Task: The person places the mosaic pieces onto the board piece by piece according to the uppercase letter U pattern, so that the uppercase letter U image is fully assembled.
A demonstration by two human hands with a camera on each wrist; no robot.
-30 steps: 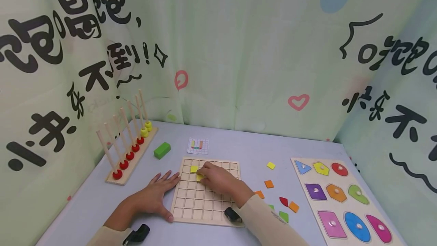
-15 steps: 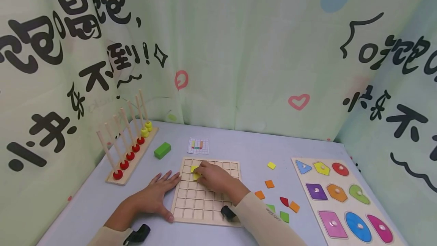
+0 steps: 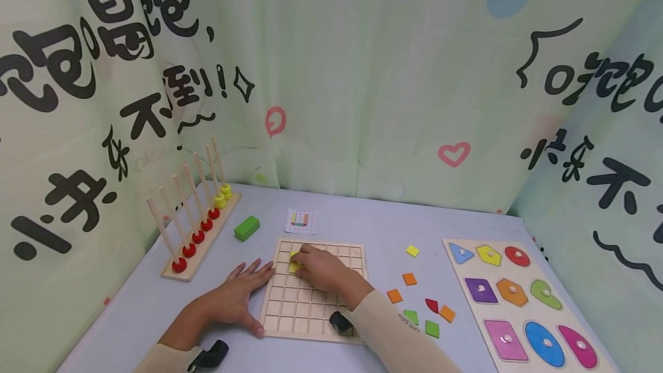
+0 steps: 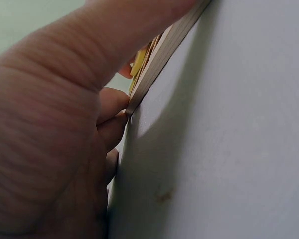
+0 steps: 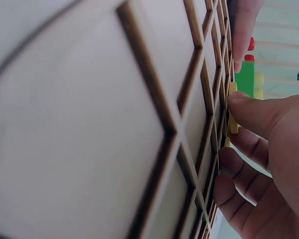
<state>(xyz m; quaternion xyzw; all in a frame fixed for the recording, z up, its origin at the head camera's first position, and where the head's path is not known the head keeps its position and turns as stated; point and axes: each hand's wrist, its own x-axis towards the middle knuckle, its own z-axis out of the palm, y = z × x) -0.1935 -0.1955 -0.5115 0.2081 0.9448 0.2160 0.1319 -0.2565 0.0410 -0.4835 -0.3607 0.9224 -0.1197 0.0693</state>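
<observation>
A wooden grid board (image 3: 294, 308) lies flat on the table. My right hand (image 3: 327, 269) is over its upper left part and pinches a yellow square tile (image 5: 233, 112) between thumb and fingers, close over the grid. Another yellow tile (image 3: 293, 254) sits in the board just above, partly covered by the fingers. My left hand (image 3: 235, 295) lies with spread fingers along the board's left side, fingertips and thumb right at its edge. In the left wrist view, the thumb and fingers touch the board's side (image 4: 157, 69).
A pattern card (image 3: 301, 221) and a green block (image 3: 246, 228) lie behind the board. At the left stands a peg rack (image 3: 199, 240) with red and yellow beads. Loose tiles, including an orange one (image 3: 410, 278), lie right of the board, before a shape puzzle (image 3: 489, 298).
My right hand has shifted slightly left across the board with the yellow tile, which now stands just below the other yellow tile. The left hand has stayed in place.
</observation>
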